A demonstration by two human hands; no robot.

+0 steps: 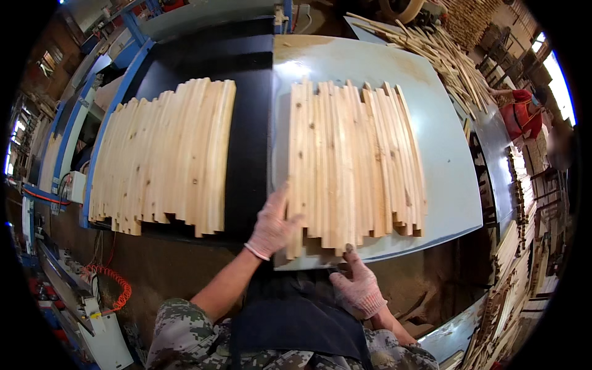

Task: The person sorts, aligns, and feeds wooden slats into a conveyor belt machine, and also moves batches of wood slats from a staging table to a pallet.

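Note:
A row of pale wooden strips point(336, 160) lies side by side on the light grey table point(450, 185) in front of me, their near ends uneven. My left hand point(272, 227), in a light knitted glove, rests at the row's lower left edge, fingers stretched along the outer strip and thumb toward its top. Below the near ends is my right hand point(359, 288), gloved too, a dark-tipped finger touching the end of a strip near the table's front edge. Its fingers stand apart, closed around nothing that I can see.
On the black surface point(250, 123) to the left lies a second row of wooden strips point(166, 154). Loose sticks point(431, 55) are heaped at the far right, where a person in red point(521, 114) stands. A red coiled hose point(117, 287) hangs at lower left.

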